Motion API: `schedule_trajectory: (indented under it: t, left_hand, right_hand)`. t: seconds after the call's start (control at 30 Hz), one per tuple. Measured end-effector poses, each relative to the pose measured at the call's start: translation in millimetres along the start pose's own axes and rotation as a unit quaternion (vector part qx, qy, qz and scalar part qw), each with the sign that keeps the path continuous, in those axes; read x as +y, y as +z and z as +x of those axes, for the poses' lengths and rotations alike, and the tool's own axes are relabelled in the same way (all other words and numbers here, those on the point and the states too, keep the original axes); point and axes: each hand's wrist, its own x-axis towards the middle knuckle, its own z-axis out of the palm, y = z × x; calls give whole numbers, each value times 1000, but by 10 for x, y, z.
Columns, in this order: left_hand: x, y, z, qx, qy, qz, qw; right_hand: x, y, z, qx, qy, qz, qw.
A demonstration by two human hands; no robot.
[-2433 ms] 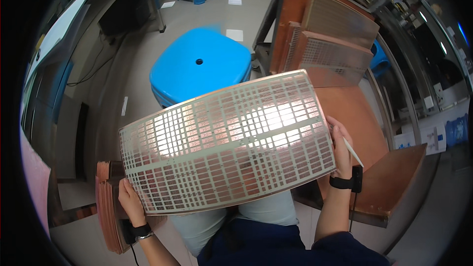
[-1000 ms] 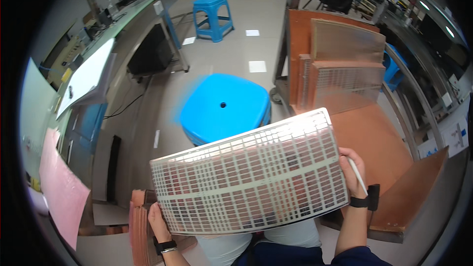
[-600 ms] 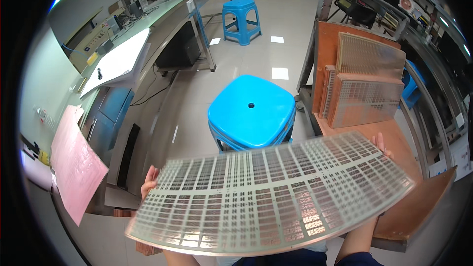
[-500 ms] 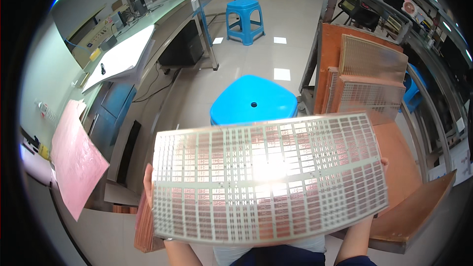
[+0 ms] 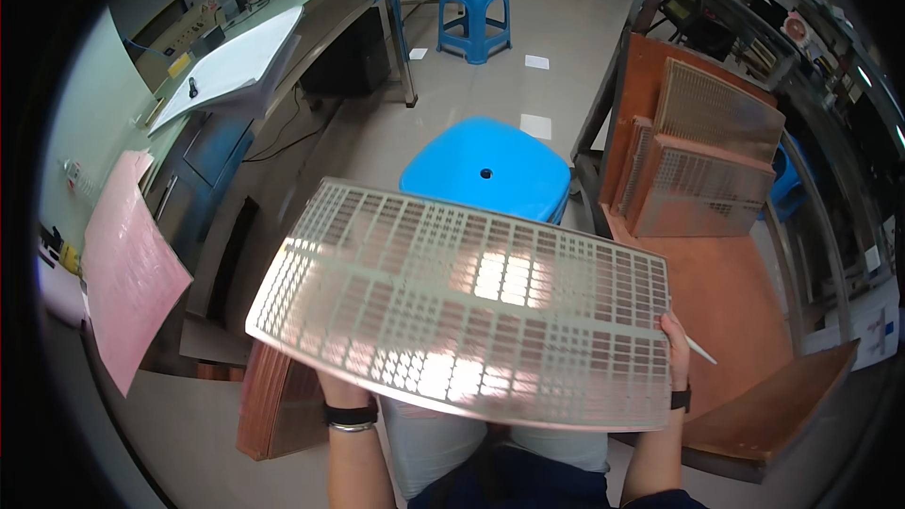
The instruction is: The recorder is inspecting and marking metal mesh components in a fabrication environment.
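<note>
Lap: dark trousers and a pale cloth (image 5: 443,448) at the lower edge, directly beneath the work.
Left hand (image 5: 341,386): mostly hidden under the near edge of the perforated metal sheet (image 5: 471,306); wrist with dark band visible, fingers out of sight, apparently propping the sheet from below; grip itself impossible to tell.
Right hand (image 5: 675,351): clasped on the sheet's right near corner, fingers curled over the edge, a thin white pen-like stick (image 5: 699,350) pinched alongside; dark band at the wrist.
Sheet: thin, pale, slotted in rows of small rectangular openings; held flat and slightly tilted above the lap, likely angled so that overhead light glints across the grid for a close look.
Stack at left knee: copper-brown sheets (image 5: 273,401) standing on edge near the left forearm, seemingly kept within easy reach.
Right side: brown board table (image 5: 745,292), with more slotted sheets (image 5: 702,165) leaned upright against a back panel.
Beyond the sheet: bright blue plastic stool (image 5: 490,174), partly covered by the sheet's far edge.
Left: pink sheet (image 5: 127,269) hanging by a bench.
Far: second blue stool (image 5: 476,14) standing on the open floor.
</note>
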Motion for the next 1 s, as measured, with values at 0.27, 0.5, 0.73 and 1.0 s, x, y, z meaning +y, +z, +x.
schedule_trajectory:
  t: [0.27,0.5,0.73,1.0]
  left_hand:
    - [-873,1204,-295,5,-200,-13,980]
    - [-847,1138,-231,-3,-165,82,983]
    - [-599,921,-247,-2,-219,127,967]
    - [-530,621,-290,15,-270,133,954]
  right_hand:
    - [613,604,-51,26,-30,99,994]
    - [695,443,-140,40,-27,57,997]
    - [265,165,-29,141,-47,-205,967]
    - [391,369,-58,76,-23,-405,911]
